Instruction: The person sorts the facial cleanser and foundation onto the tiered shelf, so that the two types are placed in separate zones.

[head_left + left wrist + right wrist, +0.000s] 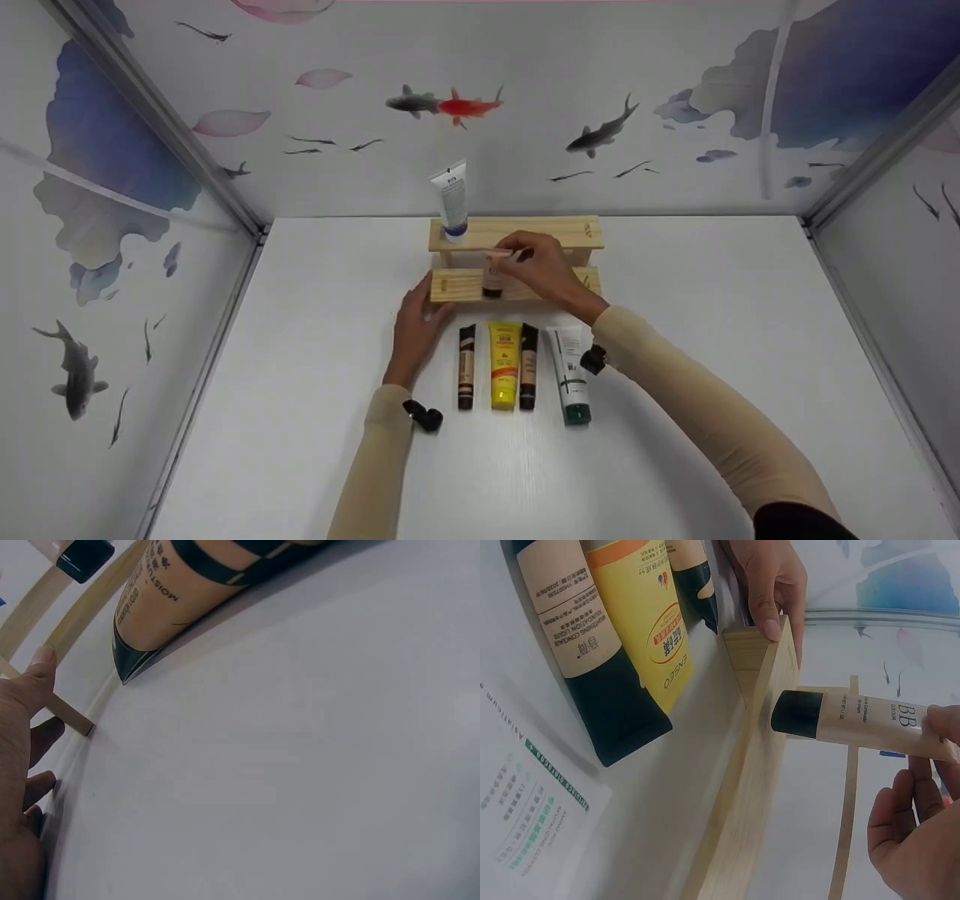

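My right hand (541, 266) pinches a beige BB cream tube (870, 720) by its flat end. Its dark cap points down, right at the top of the lower front step (457, 286) of a light wooden stand. At the left end of that step, my left hand (418, 330) grips the wood, thumb at the front and fingers round the end; the left wrist view shows this thumb (43, 664) on the wood. A white tube (454, 199) with a blue band stands upright on the left of the higher back step (517, 232).
On the white table (300, 450) in front of the stand lie a slim beige-and-black tube (466, 367), a yellow tube (504, 367), another beige-and-black tube (528, 367) and a white tube with a green cap (571, 375). Printed wall panels (517, 45) enclose the table.
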Demonstrator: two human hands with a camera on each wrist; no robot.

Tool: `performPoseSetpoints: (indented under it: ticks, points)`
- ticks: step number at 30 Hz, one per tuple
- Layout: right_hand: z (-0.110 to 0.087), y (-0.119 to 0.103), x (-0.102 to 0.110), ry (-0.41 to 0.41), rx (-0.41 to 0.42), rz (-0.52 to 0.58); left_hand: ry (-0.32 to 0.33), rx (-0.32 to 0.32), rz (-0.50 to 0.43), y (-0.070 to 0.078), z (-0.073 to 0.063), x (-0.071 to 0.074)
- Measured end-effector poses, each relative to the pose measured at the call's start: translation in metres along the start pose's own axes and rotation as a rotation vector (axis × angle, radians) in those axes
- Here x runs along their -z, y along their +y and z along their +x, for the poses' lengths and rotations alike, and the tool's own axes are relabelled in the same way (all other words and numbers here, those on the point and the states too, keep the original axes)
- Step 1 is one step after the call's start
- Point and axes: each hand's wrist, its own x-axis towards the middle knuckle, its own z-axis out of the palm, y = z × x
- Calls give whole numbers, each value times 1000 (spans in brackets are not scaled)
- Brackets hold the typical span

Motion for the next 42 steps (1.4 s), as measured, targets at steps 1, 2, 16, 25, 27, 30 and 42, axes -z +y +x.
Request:
performPoseSetpoints:
  ticks: [1, 2, 16, 25, 27, 30, 42]
  points:
    - [2, 0, -2, 3, 4, 6, 1, 2, -1, 0, 0, 0]
    - [3, 0, -3, 5, 8, 10, 3, 6, -2, 0, -1, 0]
    - [20, -3, -27, 23, 19, 40, -9, 7, -2, 0, 0, 1]
    - [27, -4, -40, 12, 19, 38, -18, 39, -19, 0, 0, 0]
    - [27, -3, -43, 7, 26, 34, -14, 49, -16, 1, -1, -1]
    - [28, -4, -48, 1, 27, 41, -12, 56, -18, 0, -1, -1]
    - [36, -5, -60, -10, 23, 24, -13, 15, -22, 1, -1, 1]
